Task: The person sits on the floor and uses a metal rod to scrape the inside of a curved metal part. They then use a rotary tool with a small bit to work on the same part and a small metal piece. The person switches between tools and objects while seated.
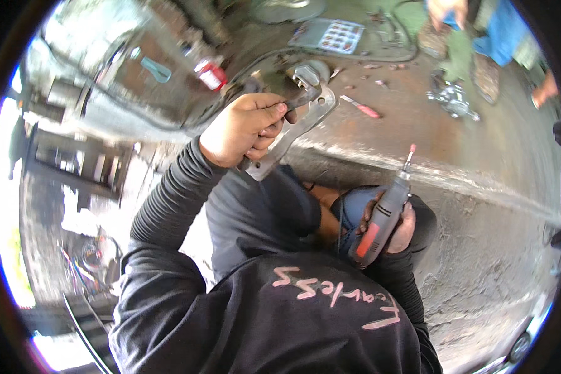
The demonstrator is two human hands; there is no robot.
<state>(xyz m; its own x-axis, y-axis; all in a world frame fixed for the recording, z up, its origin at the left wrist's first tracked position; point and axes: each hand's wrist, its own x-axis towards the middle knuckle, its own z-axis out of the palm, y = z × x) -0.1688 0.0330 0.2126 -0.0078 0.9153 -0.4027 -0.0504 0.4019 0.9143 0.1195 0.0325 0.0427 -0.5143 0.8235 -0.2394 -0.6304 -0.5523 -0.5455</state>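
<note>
My left hand (249,128) is closed around a flat grey metal bracket (304,126) with holes in it, raised in front of my knees. The upper end of the bracket curves round near a bulky metal piece, and my fingers hide part of its edge. Lower and to the right, my right hand (403,229) wraps round the grey and red body of a rotary tool (386,210). A small pink grinding bit (412,148) sits at the tool's tip, pointing away from me and apart from the bracket.
Ahead on the stained concrete lie a red-handled tool (363,108), a shiny metal assembly (452,98) and a clear-lidded case (341,35) near a dark hose. A red-labelled bottle (210,75) stands at left. Another person's hand (449,11) and shoes (485,78) show at upper right.
</note>
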